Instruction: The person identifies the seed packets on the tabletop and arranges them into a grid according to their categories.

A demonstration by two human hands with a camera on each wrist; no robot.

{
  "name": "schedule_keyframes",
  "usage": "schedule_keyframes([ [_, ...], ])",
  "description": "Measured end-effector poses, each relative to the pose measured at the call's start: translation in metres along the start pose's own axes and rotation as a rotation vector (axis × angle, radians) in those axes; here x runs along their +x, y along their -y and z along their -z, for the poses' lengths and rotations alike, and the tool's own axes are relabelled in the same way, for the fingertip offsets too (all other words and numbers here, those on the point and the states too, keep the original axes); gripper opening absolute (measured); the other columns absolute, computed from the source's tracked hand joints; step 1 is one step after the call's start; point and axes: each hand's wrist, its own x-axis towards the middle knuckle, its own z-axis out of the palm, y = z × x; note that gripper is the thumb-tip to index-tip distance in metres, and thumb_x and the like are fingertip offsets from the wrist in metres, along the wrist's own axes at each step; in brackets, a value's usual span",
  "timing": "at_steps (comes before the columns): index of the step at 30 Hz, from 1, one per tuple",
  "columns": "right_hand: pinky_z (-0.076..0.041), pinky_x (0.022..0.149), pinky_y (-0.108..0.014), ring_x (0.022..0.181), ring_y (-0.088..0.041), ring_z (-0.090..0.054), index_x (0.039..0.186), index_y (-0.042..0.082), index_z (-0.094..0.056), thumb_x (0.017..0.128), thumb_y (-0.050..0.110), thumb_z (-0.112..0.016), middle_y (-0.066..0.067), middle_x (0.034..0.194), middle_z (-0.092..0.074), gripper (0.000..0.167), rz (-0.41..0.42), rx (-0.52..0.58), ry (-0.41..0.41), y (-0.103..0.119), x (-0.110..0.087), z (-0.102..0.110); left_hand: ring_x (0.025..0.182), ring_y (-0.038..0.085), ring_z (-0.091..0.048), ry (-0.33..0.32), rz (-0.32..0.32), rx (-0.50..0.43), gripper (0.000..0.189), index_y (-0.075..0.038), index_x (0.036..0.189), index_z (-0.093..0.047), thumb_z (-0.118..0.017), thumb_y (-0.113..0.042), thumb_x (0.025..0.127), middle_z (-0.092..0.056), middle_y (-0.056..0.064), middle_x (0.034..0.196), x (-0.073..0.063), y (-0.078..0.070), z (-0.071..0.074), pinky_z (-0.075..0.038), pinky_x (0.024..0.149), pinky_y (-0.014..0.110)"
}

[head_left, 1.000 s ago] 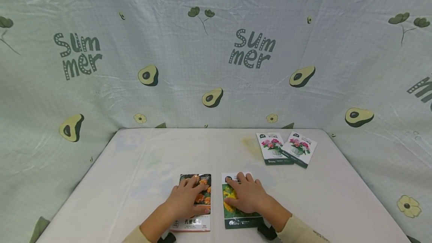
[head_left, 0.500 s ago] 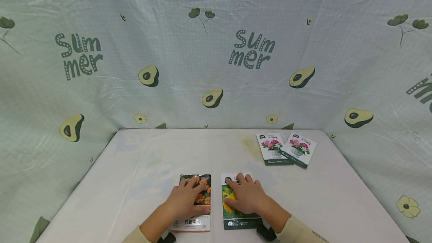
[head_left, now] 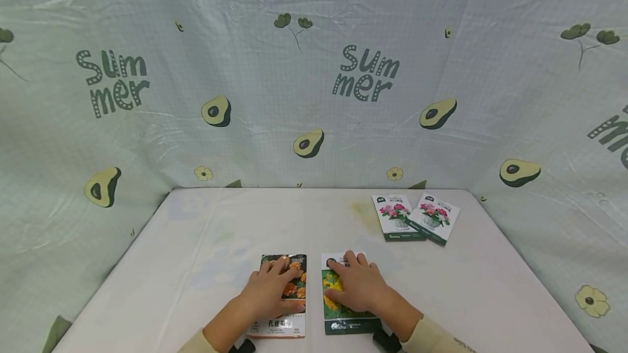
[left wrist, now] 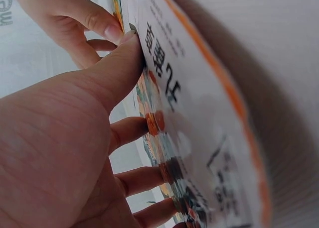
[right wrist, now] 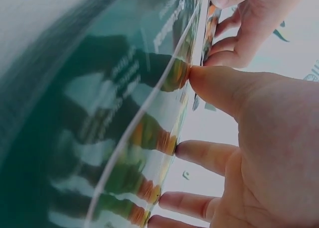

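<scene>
My left hand rests with spread fingers on a seed packet with orange flowers, which lies flat near the table's front. In the left wrist view the thumb and fingertips touch the face of this packet. To its right, my right hand lies the same way on a seed packet with yellow flowers and a dark green foot. The right wrist view has the fingertips pressing on this glossy packet, the palm raised off it. A narrow gap of table separates the two packets.
Two white seed packets with pink flowers lie at the back right, the right one overlapping the left one. They rest on a white-covered table. A printed curtain stands behind and at both sides.
The head view has shifted very slightly. Both hands and all the packets stay in place.
</scene>
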Motion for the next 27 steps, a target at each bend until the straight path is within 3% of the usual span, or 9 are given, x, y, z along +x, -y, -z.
schedule_keyframes([
  [12, -0.052, 0.097, -0.052, 0.114, -0.028, -0.05, 0.142, 0.023, -0.062, 0.083, 0.064, -0.074, -0.013, 0.137, -0.055, 0.073, 0.009, 0.002, -0.077, -0.003, 0.001, 0.001, 0.139, 0.049, -0.042, -0.007, -0.006, 0.0, 0.07, -0.024, 0.142, -0.06, -0.077, -0.059, 0.084, -0.042, 0.019, 0.158, -0.001, 0.0, 0.0, -0.04, 0.1, 0.072],
  [27, -0.054, 0.099, -0.052, 0.124, -0.03, -0.054, 0.139, 0.02, -0.065, 0.089, 0.048, -0.077, -0.011, 0.139, -0.054, 0.058, -0.008, 0.211, -0.228, -0.03, 0.011, 0.012, 0.139, 0.047, -0.043, -0.013, -0.003, 0.022, 0.07, -0.025, 0.141, -0.061, -0.078, -0.059, 0.083, -0.043, 0.018, 0.157, 0.0, 0.0, -0.002, -0.041, 0.099, 0.071],
])
